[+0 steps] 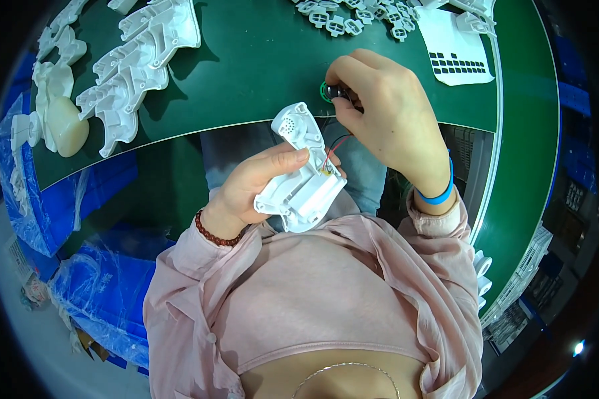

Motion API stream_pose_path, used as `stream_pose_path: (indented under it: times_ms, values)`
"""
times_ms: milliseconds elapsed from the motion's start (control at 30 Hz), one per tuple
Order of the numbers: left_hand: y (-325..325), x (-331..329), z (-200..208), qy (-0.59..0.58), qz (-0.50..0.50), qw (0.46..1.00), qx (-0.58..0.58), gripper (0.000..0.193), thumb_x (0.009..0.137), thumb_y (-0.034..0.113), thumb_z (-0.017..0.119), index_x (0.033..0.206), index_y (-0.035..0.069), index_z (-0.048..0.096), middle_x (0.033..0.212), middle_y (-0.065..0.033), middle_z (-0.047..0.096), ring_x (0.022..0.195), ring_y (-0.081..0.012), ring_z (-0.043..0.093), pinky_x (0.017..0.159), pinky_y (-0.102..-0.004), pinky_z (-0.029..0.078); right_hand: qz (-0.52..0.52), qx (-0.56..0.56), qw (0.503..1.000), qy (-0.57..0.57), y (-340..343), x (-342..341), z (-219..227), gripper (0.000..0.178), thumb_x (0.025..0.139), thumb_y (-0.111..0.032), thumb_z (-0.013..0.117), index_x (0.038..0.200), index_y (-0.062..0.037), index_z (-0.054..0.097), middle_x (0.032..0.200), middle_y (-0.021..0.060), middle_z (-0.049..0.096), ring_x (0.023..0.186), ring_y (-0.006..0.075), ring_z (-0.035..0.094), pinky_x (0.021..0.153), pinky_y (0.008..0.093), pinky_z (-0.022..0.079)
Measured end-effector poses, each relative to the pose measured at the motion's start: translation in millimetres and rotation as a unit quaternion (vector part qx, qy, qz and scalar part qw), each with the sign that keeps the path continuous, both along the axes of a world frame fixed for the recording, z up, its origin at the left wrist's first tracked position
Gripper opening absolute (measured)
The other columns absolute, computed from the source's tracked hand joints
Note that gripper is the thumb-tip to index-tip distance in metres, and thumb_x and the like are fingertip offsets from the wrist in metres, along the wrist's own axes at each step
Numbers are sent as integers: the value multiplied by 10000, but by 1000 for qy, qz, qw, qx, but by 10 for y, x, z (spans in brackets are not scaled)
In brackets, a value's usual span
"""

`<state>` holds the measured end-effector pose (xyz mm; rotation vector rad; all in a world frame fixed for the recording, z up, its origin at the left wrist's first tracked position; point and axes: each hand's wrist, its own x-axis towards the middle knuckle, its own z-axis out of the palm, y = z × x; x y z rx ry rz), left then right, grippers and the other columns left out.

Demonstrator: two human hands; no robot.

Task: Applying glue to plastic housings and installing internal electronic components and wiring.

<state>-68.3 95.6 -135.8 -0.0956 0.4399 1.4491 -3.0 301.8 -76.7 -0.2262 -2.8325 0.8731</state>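
My left hand (249,178) is closed around a white plastic housing half (305,194), tilted above my lap, its ribbed inner side up. One end of the housing has a round patch of small holes. A red and a black wire (339,141) rise from its middle and run toward my right hand. Just past the table's near edge, my right hand (387,110) pinches a small round black part with a green rim (337,92). My fingers cover some of that part, so its exact kind is hard to make out.
On the green table (259,66), several nested white housings (136,63) lie at the left, beside a cream rounded piece (68,126). Small white fittings (353,16) cluster at the back. A white sheet with black pads (454,50) lies right. Plastic-covered blue bins (106,292) stand at lower left.
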Motion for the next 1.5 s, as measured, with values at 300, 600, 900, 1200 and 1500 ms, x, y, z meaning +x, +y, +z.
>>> stream_pose_path:
  times_ms: [300, 600, 900, 1200, 1500]
  values:
    - [28, -114, -28, 10, -38, 999, 22, 440, 981, 267, 562, 1277, -58, 536, 1188, -187, 647, 1030, -224, 673, 877, -334, 553, 104, -9, 994, 23, 279, -11, 48, 197, 695, 55, 704, 878, -4, 657, 805, 93, 629, 659, 213, 663, 591, 287, 533]
    - [85, -255, -51, -4, -113, 993, 45, 374, 971, 212, 565, 1233, -55, 557, 1151, -160, 652, 1056, -245, 660, 926, -346, 527, 202, -103, 973, 42, 74, -9, 126, 255, 633, 63, 720, 869, -21, 669, 832, 74, 644, 696, 217, 662, 565, 285, 551]
    - [81, -276, -75, 11, -133, 991, 32, 338, 986, 177, 545, 1231, -55, 558, 1147, -142, 653, 1023, -202, 665, 895, -322, 534, 257, -4, 964, 64, -12, 10, 66, 210, 684, -25, 739, 844, -14, 605, 807, 94, 590, 654, 274, 597, 555, 366, 485]
    - [60, -279, -86, 69, -131, 989, 3, 402, 957, 203, 542, 1249, -73, 554, 1130, -220, 642, 1044, -365, 667, 841, -354, 570, 296, -9, 951, 91, 51, -70, 14, 214, 706, -46, 750, 870, -15, 615, 877, 91, 597, 683, 271, 618, 573, 353, 503]
    - [28, -294, -95, 81, -133, 988, -3, 429, 964, 234, 552, 1284, -51, 543, 1139, -205, 636, 1041, -378, 664, 870, -372, 559, 314, -2, 945, 94, 78, -51, -54, 221, 700, -46, 762, 888, -21, 649, 936, 78, 620, 648, 234, 620, 548, 316, 501]
